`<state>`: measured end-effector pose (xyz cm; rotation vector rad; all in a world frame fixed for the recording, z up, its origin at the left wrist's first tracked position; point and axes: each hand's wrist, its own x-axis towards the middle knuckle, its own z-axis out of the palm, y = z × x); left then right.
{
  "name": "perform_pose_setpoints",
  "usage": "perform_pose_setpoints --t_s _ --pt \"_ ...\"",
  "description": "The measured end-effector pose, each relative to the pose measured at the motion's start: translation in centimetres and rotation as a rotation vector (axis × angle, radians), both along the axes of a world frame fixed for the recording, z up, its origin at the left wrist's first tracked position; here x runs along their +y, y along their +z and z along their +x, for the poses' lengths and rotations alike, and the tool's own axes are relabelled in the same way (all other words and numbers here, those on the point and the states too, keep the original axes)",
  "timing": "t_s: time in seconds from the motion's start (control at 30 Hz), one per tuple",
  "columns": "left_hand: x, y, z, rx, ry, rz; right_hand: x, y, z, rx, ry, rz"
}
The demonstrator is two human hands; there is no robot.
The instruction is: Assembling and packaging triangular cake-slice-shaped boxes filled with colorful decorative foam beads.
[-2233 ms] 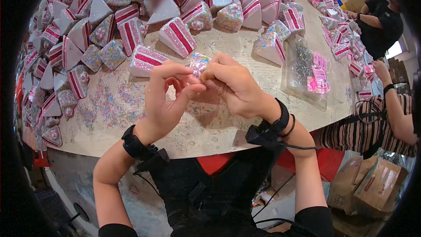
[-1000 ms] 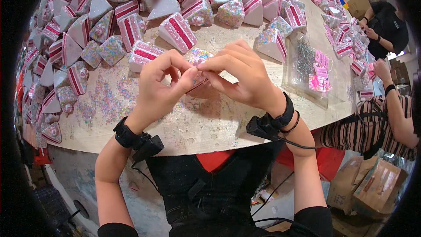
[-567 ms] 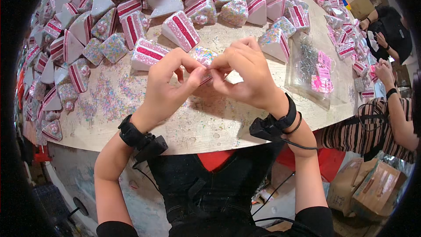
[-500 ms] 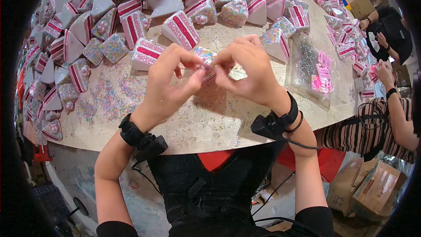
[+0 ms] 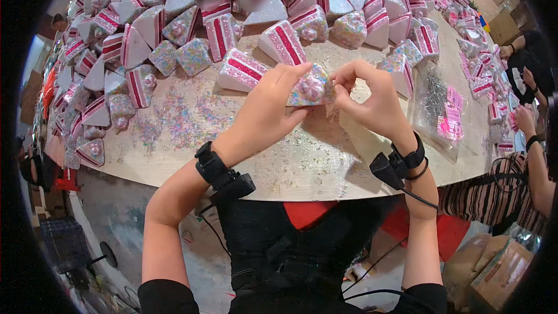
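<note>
A toy cake slice [image 5: 313,88] with a sprinkle-covered face and a pink swirl on it is in front of me, just above the table. My left hand [image 5: 264,107] is closed around its left side. At the slice's right end, my right hand [image 5: 376,96] pinches thumb against forefinger; whatever is between those fingertips is too small to name. Behind my left hand lies another cake slice [image 5: 241,71] with pink and white layers, and a further one [image 5: 283,42] rests beyond it. To the right of my right hand, a cake slice [image 5: 401,72] stands on the table.
Heaped cake slices [image 5: 139,35] cover the table's far and left sides. Loose glitter [image 5: 180,119] is scattered over the tabletop [image 5: 279,168]. On the right, a clear plastic tray [image 5: 459,152] holds metal hooks [image 5: 431,93] and pink tags [image 5: 450,122]. A co-worker's arm [image 5: 537,157] is at far right.
My left hand has gone from a fingertip pinch to a grip around the slice, whose sprinkled face now shows more. My right hand still pinches. The whole view has shifted.
</note>
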<state>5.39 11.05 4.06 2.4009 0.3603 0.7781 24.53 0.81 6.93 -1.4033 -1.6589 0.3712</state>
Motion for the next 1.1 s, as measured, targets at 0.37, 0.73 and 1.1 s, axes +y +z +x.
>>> perform_pose_setpoints --t_s 0.37,0.73,1.1 --pt "-0.07 0.62 0.07 -0.063 0.074 0.017 -0.04 0.18 -0.17 -0.026 0.014 0.061" --pt "-0.01 0.01 0.20 -0.084 0.080 -0.039 -0.01 -0.05 0.32 0.019 0.048 -0.007" --pt "-0.05 0.07 0.21 -0.100 0.074 -0.068 0.06 0.21 0.36 -0.013 0.027 0.026"
